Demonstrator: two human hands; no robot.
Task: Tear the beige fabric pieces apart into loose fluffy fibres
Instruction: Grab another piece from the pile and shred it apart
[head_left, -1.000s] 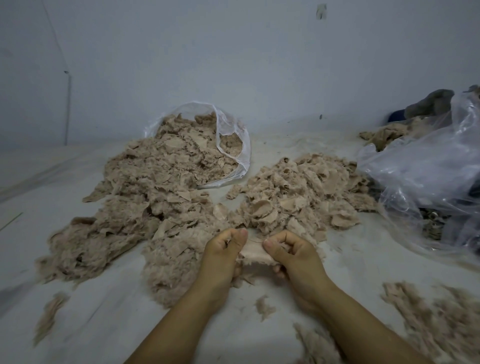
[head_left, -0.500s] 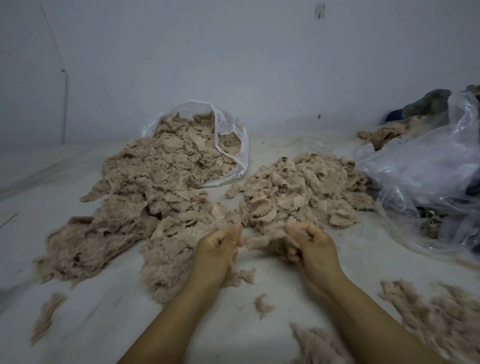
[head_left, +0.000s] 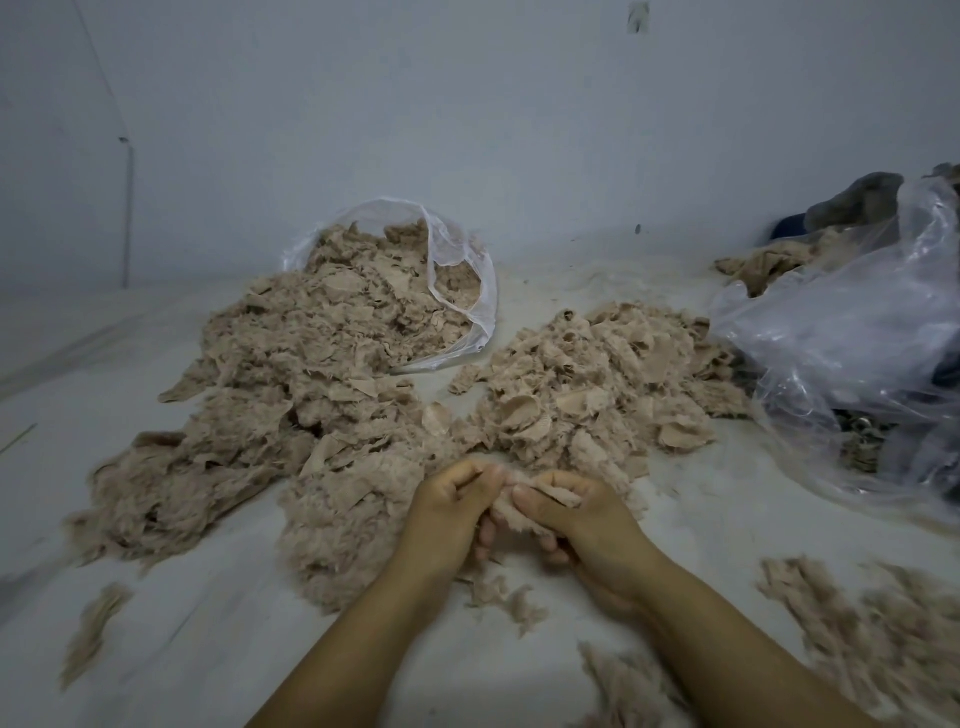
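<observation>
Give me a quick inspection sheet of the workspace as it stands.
Surface: pale work surface, dusted with lint.
Job's things: fabric piece pinched between both hands; fabric pile ahead; fluffy fibre heap on the left; open clear bag spilling more pieces.
Clutter: crumpled plastic bag on the right; loose tufts near right forearm.
Grippers: left hand and right hand both grip the piece, thumbs close together.
Cables: nothing seen.
Surroundings: plain grey wall; dark bundle at far right.

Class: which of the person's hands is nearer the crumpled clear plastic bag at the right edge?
Right. The right hand lies on the side of the plastic bag; the left hand sits beyond it, farther away.
</observation>
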